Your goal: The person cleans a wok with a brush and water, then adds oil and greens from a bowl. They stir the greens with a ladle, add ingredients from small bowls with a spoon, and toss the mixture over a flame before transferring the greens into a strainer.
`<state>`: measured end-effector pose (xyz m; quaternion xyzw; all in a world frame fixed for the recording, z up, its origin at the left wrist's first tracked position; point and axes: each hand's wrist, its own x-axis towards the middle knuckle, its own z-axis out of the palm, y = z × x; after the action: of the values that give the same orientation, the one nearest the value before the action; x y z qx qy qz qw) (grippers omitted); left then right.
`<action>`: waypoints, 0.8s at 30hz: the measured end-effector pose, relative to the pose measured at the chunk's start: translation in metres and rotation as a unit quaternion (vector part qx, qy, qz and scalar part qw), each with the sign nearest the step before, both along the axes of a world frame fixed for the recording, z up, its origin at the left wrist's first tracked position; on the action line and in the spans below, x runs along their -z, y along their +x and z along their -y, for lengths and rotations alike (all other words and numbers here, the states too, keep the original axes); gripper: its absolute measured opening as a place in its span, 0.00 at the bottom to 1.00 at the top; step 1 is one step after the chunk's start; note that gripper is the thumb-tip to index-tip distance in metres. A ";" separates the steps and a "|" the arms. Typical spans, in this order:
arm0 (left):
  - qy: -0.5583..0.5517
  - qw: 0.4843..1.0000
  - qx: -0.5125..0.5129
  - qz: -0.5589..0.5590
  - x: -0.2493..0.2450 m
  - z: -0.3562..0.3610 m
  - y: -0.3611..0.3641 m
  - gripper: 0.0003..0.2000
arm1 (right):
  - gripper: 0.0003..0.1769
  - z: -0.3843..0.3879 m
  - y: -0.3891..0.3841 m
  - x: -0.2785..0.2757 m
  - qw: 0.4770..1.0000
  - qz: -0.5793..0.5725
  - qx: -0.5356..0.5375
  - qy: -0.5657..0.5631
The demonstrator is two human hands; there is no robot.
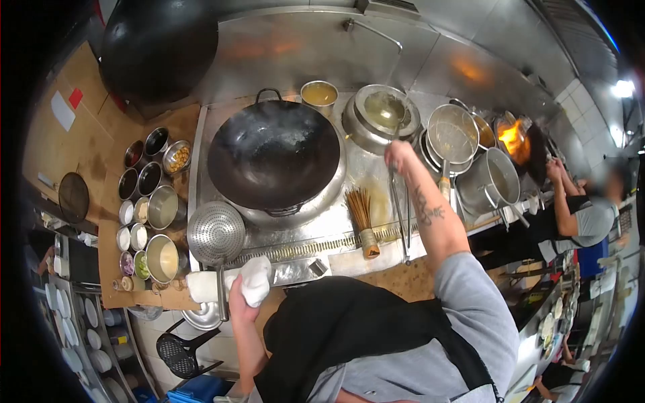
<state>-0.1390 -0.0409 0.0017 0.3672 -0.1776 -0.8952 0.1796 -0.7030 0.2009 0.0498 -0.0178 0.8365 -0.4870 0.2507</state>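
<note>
My left hand (243,300) is closed around a bunched white cloth (256,281) at the counter's front edge, beside the handle of a perforated strainer (216,232). My right hand (401,156) reaches forward, its fingers wrapped round the shaft of a long-handled metal utensil (399,211). The far end of that utensil is hard to make out. Just beyond the hand stands a metal pot (363,134) with yellowish liquid in it. A large black wok (272,158) sits on the burner between my hands, lightly steaming. Near its right side lies a bamboo brush (363,218).
Metal bowls of seasonings (162,207) crowd the left side. A wire skimmer (453,134) and a deep pot (489,181) stand at right. Farther right, a person (584,218) works by a flaming wok (531,151). A tap (376,30) arches over the back.
</note>
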 end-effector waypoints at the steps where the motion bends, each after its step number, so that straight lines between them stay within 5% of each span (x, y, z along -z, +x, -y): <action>1: -0.001 1.000 -0.018 0.004 -0.002 -0.004 0.004 0.24 | 0.14 0.016 -0.009 -0.025 0.957 0.136 0.085 -0.241; 3: 0.002 1.000 -0.020 -0.009 0.006 -0.009 0.014 0.24 | 0.17 0.029 -0.026 -0.070 0.765 0.381 0.181 -0.487; 7: -0.010 1.000 0.000 -0.003 0.004 -0.027 0.023 0.25 | 0.18 0.060 -0.039 -0.105 0.788 0.371 0.154 -0.468; 11: -0.006 0.999 0.037 0.003 0.001 -0.033 0.015 0.26 | 0.18 0.063 -0.046 -0.129 0.916 0.243 0.051 -0.316; 12: -0.005 0.999 0.043 0.002 -0.002 -0.036 0.011 0.26 | 0.16 0.055 -0.051 -0.135 0.905 0.291 0.045 -0.307; 14: -0.030 0.998 0.052 0.010 -0.004 -0.037 0.006 0.27 | 0.12 0.039 -0.045 -0.128 0.998 0.025 0.008 -0.056; 15: -0.044 0.997 0.056 0.014 -0.005 -0.036 0.004 0.28 | 0.14 0.033 -0.033 -0.132 0.991 -0.110 -0.012 0.075; 16: -0.046 0.997 0.060 0.017 -0.007 -0.035 0.002 0.28 | 0.14 0.031 -0.018 -0.147 0.974 -0.093 0.000 0.208; 18: -0.049 0.996 0.065 0.023 -0.009 -0.032 -0.002 0.28 | 0.12 -0.001 -0.057 -0.074 0.950 -0.179 -0.042 0.253; 22: 0.011 0.998 0.050 0.021 -0.006 -0.024 -0.009 0.27 | 0.11 -0.020 -0.022 -0.041 0.918 -0.258 -0.038 0.299; 24: 0.047 0.998 0.039 0.018 -0.006 -0.021 -0.012 0.27 | 0.11 -0.020 -0.020 -0.040 0.959 -0.143 -0.045 0.240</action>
<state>-0.1507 -0.0198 0.0073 0.3840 -0.1527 -0.9022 0.1238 -0.7232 0.2212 0.0899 -0.0643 0.9542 -0.2525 0.1469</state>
